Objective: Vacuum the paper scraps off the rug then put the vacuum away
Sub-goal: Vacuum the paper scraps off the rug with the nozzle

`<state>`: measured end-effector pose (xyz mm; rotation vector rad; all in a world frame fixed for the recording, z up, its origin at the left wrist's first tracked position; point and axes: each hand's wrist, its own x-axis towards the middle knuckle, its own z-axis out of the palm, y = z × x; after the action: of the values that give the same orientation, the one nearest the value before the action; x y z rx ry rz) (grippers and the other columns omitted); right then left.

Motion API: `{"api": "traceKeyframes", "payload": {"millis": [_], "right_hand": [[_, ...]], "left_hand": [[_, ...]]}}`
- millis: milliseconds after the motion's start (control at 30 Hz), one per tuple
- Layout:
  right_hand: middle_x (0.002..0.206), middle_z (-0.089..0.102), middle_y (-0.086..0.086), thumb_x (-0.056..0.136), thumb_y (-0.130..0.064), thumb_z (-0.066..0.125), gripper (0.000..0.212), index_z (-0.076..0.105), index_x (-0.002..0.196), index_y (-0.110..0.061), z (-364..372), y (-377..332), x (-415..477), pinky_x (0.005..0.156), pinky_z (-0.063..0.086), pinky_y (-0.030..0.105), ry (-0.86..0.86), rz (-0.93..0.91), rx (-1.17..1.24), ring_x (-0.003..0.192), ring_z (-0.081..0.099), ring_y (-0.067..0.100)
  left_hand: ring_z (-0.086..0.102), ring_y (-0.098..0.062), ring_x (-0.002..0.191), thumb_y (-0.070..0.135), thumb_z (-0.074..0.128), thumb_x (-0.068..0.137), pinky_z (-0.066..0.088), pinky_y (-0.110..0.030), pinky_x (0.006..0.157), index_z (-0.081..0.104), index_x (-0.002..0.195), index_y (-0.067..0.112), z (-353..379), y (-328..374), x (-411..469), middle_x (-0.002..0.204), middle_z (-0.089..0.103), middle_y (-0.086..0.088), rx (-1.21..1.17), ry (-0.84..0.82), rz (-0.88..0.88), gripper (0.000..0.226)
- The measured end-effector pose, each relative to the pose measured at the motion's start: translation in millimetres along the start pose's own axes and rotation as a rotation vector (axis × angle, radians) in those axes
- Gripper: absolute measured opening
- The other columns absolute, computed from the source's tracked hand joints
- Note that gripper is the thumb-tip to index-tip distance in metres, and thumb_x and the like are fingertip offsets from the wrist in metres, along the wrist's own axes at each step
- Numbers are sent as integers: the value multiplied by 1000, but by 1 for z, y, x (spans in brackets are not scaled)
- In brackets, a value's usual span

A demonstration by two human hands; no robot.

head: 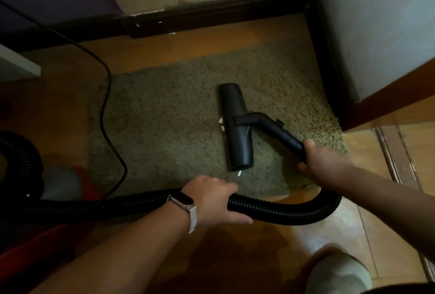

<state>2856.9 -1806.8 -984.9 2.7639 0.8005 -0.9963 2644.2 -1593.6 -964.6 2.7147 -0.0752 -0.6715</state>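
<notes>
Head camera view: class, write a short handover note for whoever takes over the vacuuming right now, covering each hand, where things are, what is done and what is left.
Left hand grips the black ribbed hose. Right hand grips the black curved plastic tube behind the nozzle.
The black flat floor nozzle lies on the olive shaggy rug.
White paper scraps sit at the nozzle's left edge; another white scrap lies at its near end.
Done: the rest of the visible rug looks free of scraps.
Left: suck up those scraps, then put the vacuum away.
</notes>
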Motion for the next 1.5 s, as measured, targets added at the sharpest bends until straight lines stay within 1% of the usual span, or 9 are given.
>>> {"api": "traceKeyframes", "payload": {"millis": [233, 500, 700, 867, 967, 1167, 1300, 1433, 1500], "right_hand": [[79, 57, -1, 91, -40, 63, 35, 33, 106, -27, -15, -22, 14, 46, 40, 29, -11, -26, -78, 65, 58, 16], [81, 55, 0, 91, -38, 62, 39, 38, 117, -23, -26, -59, 34, 49, 41, 30, -21, -67, -135, 66, 56, 17], [79, 52, 0, 92, -37, 62, 41, 39, 120, -18, -29, -67, 39, 55, 44, 32, -21, -128, -161, 67, 54, 18], [77, 49, -2, 93, -38, 60, 44, 36, 125, -18, -28, -70, 43, 54, 42, 32, 4, -178, -170, 63, 50, 16], [78, 49, -4, 92, -42, 60, 44, 36, 123, -21, -24, -65, 45, 50, 38, 30, 15, -203, -136, 64, 51, 15], [79, 55, -4, 89, -43, 64, 30, 42, 103, -27, -6, -37, 43, 48, 33, 26, 7, -238, 72, 66, 54, 11], [78, 56, -3, 88, -38, 68, 29, 43, 99, -28, 0, -13, 33, 49, 36, 25, 32, -215, 200, 65, 56, 11], [80, 58, -1, 87, -34, 69, 30, 43, 100, -29, 5, 10, 17, 57, 46, 31, 23, -186, 234, 68, 59, 14], [79, 58, -1, 88, -31, 70, 30, 43, 100, -28, 7, 21, 8, 55, 44, 31, 24, -191, 238, 66, 59, 14]], "left_hand": [[48, -1, 63, 97, 27, 65, 37, -25, 54, 50, 86, 35, -1, -7, -6, 72, 51, 16, -23, 25, -55, 69], [52, -6, 63, 95, 26, 67, 44, -26, 56, 43, 83, 38, 4, -20, -20, 70, 50, 15, -42, 68, -106, 62], [52, -8, 64, 95, 26, 66, 40, -26, 55, 46, 82, 34, 5, -22, -18, 71, 51, 13, -41, 74, -118, 67], [55, -7, 66, 96, 25, 66, 48, -27, 59, 54, 88, 31, 4, -22, -21, 75, 55, 13, -27, 77, -127, 74], [55, -7, 66, 97, 26, 66, 44, -26, 58, 54, 88, 31, 3, -21, -21, 75, 56, 13, -29, 79, -123, 74], [44, -4, 59, 95, 28, 69, 26, -21, 50, 42, 82, 36, 0, -14, -22, 69, 47, 15, -9, 86, -81, 62], [43, 1, 57, 95, 28, 69, 28, -20, 49, 45, 82, 35, -4, -10, -19, 68, 47, 15, -19, 66, -76, 63], [52, -4, 63, 94, 30, 70, 39, -23, 54, 49, 85, 33, -8, -2, -9, 72, 53, 14, 17, 37, -54, 66], [54, -6, 65, 94, 31, 71, 42, -25, 57, 51, 88, 32, -10, 3, -3, 74, 53, 14, 32, 13, -24, 67]]}}
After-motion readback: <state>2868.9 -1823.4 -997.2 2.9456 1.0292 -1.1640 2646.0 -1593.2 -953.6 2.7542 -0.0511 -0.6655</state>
